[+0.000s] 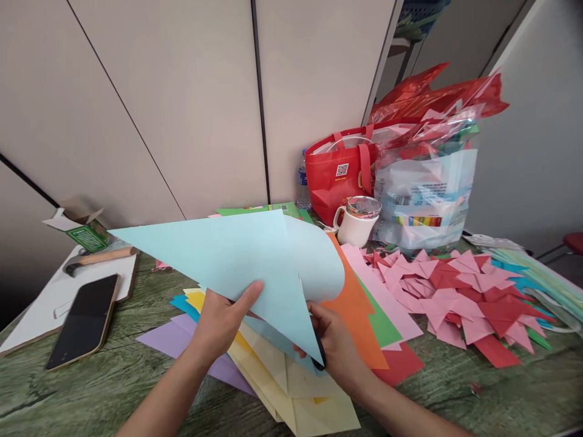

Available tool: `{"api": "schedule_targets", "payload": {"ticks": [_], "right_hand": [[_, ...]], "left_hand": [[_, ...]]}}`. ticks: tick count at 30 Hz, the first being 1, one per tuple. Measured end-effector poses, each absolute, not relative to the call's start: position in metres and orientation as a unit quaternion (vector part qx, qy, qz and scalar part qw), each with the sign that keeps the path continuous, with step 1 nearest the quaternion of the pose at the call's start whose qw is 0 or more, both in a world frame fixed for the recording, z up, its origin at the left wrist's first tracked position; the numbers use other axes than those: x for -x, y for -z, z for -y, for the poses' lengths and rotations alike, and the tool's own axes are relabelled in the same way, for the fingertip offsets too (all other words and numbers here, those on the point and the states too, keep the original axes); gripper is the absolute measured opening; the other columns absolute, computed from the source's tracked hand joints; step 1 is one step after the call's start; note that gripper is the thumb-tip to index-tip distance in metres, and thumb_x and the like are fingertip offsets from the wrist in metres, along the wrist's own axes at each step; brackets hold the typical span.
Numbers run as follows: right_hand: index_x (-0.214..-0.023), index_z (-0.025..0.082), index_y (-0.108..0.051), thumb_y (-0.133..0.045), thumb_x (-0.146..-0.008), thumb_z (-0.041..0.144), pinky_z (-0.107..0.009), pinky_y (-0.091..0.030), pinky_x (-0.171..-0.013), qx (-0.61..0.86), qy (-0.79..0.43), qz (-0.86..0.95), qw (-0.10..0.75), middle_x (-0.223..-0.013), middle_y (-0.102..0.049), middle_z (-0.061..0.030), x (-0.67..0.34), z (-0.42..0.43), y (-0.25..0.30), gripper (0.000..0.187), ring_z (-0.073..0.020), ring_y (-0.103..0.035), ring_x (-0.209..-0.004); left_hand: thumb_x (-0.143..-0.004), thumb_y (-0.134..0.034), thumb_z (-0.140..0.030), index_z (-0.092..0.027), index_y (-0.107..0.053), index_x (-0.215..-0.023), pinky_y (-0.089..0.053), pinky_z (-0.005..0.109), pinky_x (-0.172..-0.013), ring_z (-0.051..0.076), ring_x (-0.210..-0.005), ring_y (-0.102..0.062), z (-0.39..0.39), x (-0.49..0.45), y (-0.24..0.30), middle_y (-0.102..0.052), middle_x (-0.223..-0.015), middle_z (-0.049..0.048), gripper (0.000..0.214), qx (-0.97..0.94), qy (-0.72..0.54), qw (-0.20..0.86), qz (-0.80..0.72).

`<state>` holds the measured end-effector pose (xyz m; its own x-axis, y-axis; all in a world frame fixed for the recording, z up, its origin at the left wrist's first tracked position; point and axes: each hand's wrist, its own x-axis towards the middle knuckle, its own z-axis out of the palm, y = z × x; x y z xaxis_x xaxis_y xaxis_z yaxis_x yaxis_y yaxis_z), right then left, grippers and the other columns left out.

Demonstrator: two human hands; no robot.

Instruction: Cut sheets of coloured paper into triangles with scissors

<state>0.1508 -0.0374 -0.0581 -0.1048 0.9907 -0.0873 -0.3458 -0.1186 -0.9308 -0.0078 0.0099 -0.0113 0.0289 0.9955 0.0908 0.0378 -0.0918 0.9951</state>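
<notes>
A light blue sheet of paper (214,249), folded into a triangle, is held up over the table. My left hand (228,318) grips its lower edge, with the thumb on top and the fingers underneath. At the paper's right side my right hand (334,340) is closed round scissors (320,355). Only a black handle part and a thin bit of blade show; the paper covers the rest. A strip of the sheet curls away to the right of the blade. Under both hands lie cream sheets (319,416), with purple ones (170,340) at the left and orange ones (359,321) at the right.
Pink and red folded paper pieces (455,291) are heaped at the right. Behind stand a white mug (355,227), a red bag (332,176), a water bottle (303,185) and a filled plastic bag (423,194). A phone (84,321) and a wooden-handled tool (107,256) lie left.
</notes>
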Motion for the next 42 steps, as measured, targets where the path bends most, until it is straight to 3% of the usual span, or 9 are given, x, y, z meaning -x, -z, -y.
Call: {"api": "schedule_targets", "payload": {"ticks": [2, 5, 8, 11, 15, 17, 21, 33, 42], "right_hand": [[-0.076, 0.016, -0.061, -0.07, -0.061, 0.029, -0.019, -0.039, -0.043, 0.402, -0.618, 0.413, 0.535, -0.048, -0.057, 0.0052, -0.151, 0.037, 0.057, 0.022, -0.0077, -0.048, -0.041], [-0.078, 0.018, -0.062, -0.076, -0.055, 0.026, -0.022, -0.046, -0.052, 0.397, -0.605, 0.429, 0.541, -0.067, -0.068, -0.0004, -0.152, 0.037, 0.053, 0.028, -0.014, -0.059, -0.058], [-0.081, 0.019, -0.063, -0.077, -0.055, 0.028, -0.029, -0.051, -0.067, 0.391, -0.605, 0.427, 0.546, -0.086, -0.07, -0.0055, -0.153, 0.036, 0.049, 0.031, -0.0218, -0.063, -0.078], [-0.083, 0.019, -0.063, -0.079, -0.053, 0.025, -0.032, -0.051, -0.073, 0.395, -0.599, 0.426, 0.552, -0.09, -0.071, -0.0065, -0.154, 0.035, 0.047, 0.035, -0.0243, -0.064, -0.084], [-0.092, 0.019, -0.063, -0.077, -0.057, 0.026, -0.033, -0.051, -0.076, 0.374, -0.603, 0.427, 0.561, -0.097, -0.069, -0.0075, -0.154, 0.036, 0.047, 0.038, -0.0246, -0.063, -0.088], [-0.094, 0.019, -0.063, -0.076, -0.06, 0.028, -0.033, -0.051, -0.076, 0.37, -0.606, 0.429, 0.559, -0.097, -0.069, -0.0078, -0.154, 0.036, 0.047, 0.037, -0.0243, -0.064, -0.087], [-0.087, 0.019, -0.064, -0.079, -0.055, 0.027, -0.032, -0.052, -0.073, 0.375, -0.607, 0.421, 0.56, -0.092, -0.07, -0.007, -0.153, 0.037, 0.045, 0.036, -0.0239, -0.064, -0.084], [-0.083, 0.019, -0.065, -0.079, -0.055, 0.033, -0.033, -0.052, -0.075, 0.403, -0.586, 0.429, 0.556, -0.092, -0.071, -0.0067, -0.153, 0.036, 0.051, 0.035, -0.025, -0.064, -0.086], [-0.081, 0.019, -0.065, -0.078, -0.055, 0.029, -0.032, -0.053, -0.066, 0.41, -0.58, 0.429, 0.558, -0.076, -0.072, -0.004, -0.153, 0.036, 0.05, 0.031, -0.025, -0.066, -0.078]], "left_hand": [[-0.067, -0.068, -0.037, -0.015, -0.058, -0.111, -0.054, 0.029, -0.049, 0.022, -0.07, -0.064, -0.009, 0.006, 0.008, -0.069, -0.092, 0.008, 0.05, -0.536, -0.487, 0.472, -0.502], [-0.066, -0.068, -0.039, -0.015, -0.058, -0.11, -0.053, 0.029, -0.046, 0.022, -0.068, -0.064, -0.006, 0.004, 0.006, -0.069, -0.095, 0.0093, 0.052, -0.534, -0.477, 0.472, -0.514], [-0.067, -0.067, -0.04, -0.015, -0.058, -0.111, -0.055, 0.032, -0.05, 0.024, -0.072, -0.065, -0.004, 0.003, 0.008, -0.069, -0.094, 0.0091, 0.052, -0.536, -0.47, 0.483, -0.51], [-0.067, -0.067, -0.04, -0.015, -0.057, -0.112, -0.055, 0.032, -0.052, 0.025, -0.074, -0.065, -0.002, 0.003, 0.013, -0.07, -0.095, 0.0088, 0.052, -0.54, -0.457, 0.477, -0.522], [-0.069, -0.067, -0.038, -0.017, -0.054, -0.116, -0.055, 0.034, -0.072, 0.026, -0.093, -0.062, -0.002, 0.004, 0.016, -0.066, -0.108, 0.0091, 0.053, -0.553, -0.475, 0.453, -0.513], [-0.069, -0.067, -0.037, -0.017, -0.052, -0.119, -0.051, 0.037, -0.082, 0.027, -0.101, -0.059, -0.003, 0.004, 0.016, -0.063, -0.113, 0.0103, 0.056, -0.557, -0.484, 0.445, -0.507], [-0.069, -0.067, -0.038, -0.016, -0.052, -0.119, -0.05, 0.038, -0.086, 0.027, -0.104, -0.058, -0.002, 0.004, 0.014, -0.063, -0.114, 0.0113, 0.057, -0.557, -0.476, 0.437, -0.521], [-0.068, -0.067, -0.038, -0.013, -0.059, -0.108, -0.049, 0.038, -0.086, 0.027, -0.104, -0.058, -0.003, 0.001, 0.018, -0.067, -0.108, 0.011, 0.048, -0.538, -0.493, 0.475, -0.492], [-0.068, -0.067, -0.037, -0.013, -0.057, -0.109, -0.049, 0.037, -0.086, 0.026, -0.104, -0.057, -0.003, 0.001, 0.018, -0.062, -0.115, 0.012, 0.048, -0.535, -0.493, 0.474, -0.496]]}}
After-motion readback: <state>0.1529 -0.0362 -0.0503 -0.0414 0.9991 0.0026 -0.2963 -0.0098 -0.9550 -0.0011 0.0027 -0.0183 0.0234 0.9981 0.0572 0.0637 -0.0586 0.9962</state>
